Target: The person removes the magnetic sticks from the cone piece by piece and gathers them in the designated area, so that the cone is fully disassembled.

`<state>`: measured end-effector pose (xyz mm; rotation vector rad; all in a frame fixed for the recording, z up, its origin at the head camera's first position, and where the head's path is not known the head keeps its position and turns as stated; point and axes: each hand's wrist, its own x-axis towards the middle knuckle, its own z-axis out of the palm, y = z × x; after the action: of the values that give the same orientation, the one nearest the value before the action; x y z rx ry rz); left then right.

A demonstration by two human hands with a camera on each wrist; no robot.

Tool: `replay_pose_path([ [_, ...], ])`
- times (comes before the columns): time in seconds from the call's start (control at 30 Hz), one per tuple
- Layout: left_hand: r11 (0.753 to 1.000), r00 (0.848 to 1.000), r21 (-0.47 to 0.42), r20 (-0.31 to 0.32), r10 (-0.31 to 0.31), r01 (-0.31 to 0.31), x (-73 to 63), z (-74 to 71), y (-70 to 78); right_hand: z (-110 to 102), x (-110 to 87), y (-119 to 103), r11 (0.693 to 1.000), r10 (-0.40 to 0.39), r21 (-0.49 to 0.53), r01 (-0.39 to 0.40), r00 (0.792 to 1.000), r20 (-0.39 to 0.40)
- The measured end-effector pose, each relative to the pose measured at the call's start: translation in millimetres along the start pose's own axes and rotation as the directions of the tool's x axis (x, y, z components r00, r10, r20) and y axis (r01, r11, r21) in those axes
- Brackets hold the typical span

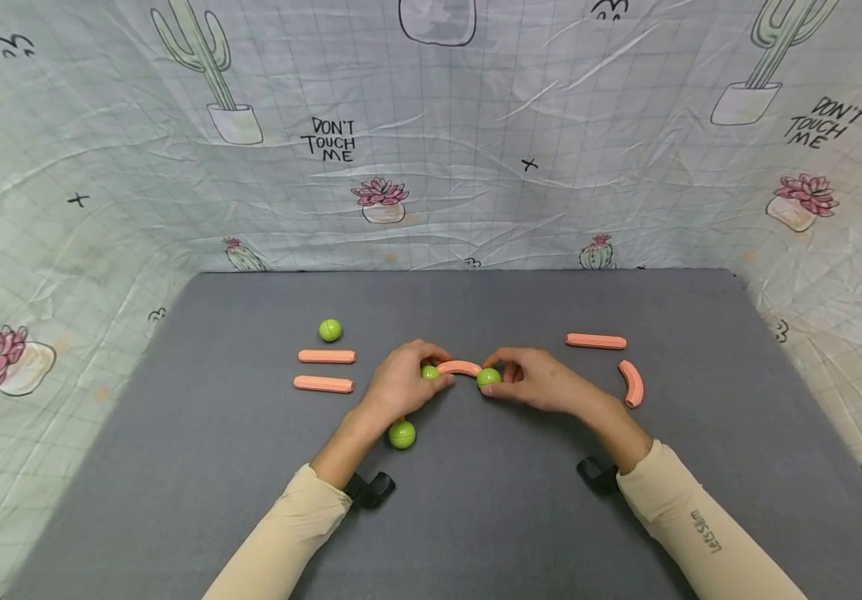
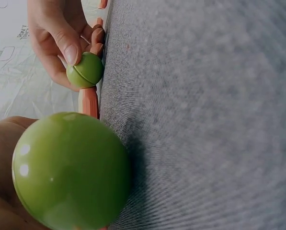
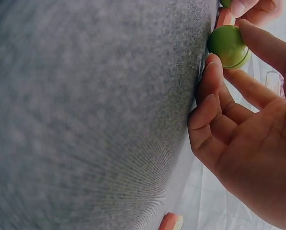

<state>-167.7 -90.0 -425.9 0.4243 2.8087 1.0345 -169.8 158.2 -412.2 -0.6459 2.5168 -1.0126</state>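
Observation:
My left hand (image 1: 401, 382) holds a green ball (image 1: 430, 372) between thumb and fingers. A curved orange stick (image 1: 459, 367) runs from that ball to a second green ball (image 1: 488, 378), which my right hand (image 1: 539, 380) pinches. In the right wrist view, thumb and fingertips grip this ball (image 3: 229, 46) while the other fingers curl beside it. Below my left hand lies another green ball (image 1: 403, 435), with a bit of orange showing at its top edge; the hand hides what is above. It looms large in the left wrist view.
Two straight orange sticks (image 1: 326, 357) and a green ball (image 1: 330, 330) lie at the left of the grey table (image 1: 491, 517). At the right lie a straight orange stick (image 1: 596, 341) and a curved one (image 1: 631, 384). A printed cloth (image 1: 461, 208) stands behind the table.

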Motion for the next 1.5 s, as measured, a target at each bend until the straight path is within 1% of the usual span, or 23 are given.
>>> replay_pose_path([
  [0.13, 0.999, 0.999, 0.014, -0.006, -0.034, 0.034, -0.2, 0.7, -1.1, 1, 0.5, -1, 1.000, 0.004, -0.001, -0.004, 1.000, -0.002],
  [0.27, 0.999, 0.999, -0.003, -0.020, -0.050, 0.050, 0.4, 2.0, -2.3, 2, 0.4, 2, 1.000, -0.013, 0.006, 0.013, 1.000, 0.010],
  [0.47, 0.999, 0.998, -0.020, -0.046, -0.048, 0.047, 0.7, 2.0, -2.2, 0, -2.0, 5, 0.999, -0.039, 0.010, 0.038, 0.999, 0.036],
  [0.8, 0.998, 0.998, -0.033, -0.034, -0.051, 0.050, 0.3, 1.4, -0.9, -6, -3.6, 8, 0.999, -0.012, 0.039, 0.010, 0.998, 0.056],
  [0.93, 0.998, 0.998, -0.039, -0.041, -0.043, 0.042, -0.2, 1.9, -1.8, -8, -3.2, 8, 0.998, -0.004, 0.055, 0.001, 0.998, 0.056],
  [1.1, 0.999, 0.999, -0.046, -0.038, -0.026, 0.025, -0.7, 1.0, -0.7, -12, -1.7, 9, 0.998, 0.003, 0.069, -0.005, 1.000, 0.030],
  [1.23, 0.997, 0.999, -0.062, -0.003, -0.041, 0.041, -1.3, -0.6, 0.1, -13, 1.5, 9, 0.997, -0.001, 0.073, 0.002, 1.000, -0.011],
  [1.3, 0.997, 0.999, -0.071, 0.010, -0.038, 0.039, -1.9, -1.3, -0.2, -13, 3.9, 8, 0.997, -0.001, 0.075, 0.003, 0.999, -0.034],
  [1.4, 0.997, 1.000, -0.080, 0.004, -0.011, 0.011, -3.5, -2.0, -1.7, -12, 8.2, 5, 0.997, -0.002, 0.081, 0.007, 0.998, -0.065],
  [1.5, 0.997, 1.000, -0.079, -0.012, 0.005, -0.006, -8.2, -2.7, -4.2, -10, 13.8, 3, 0.995, -0.017, 0.094, 0.023, 0.998, -0.066],
])
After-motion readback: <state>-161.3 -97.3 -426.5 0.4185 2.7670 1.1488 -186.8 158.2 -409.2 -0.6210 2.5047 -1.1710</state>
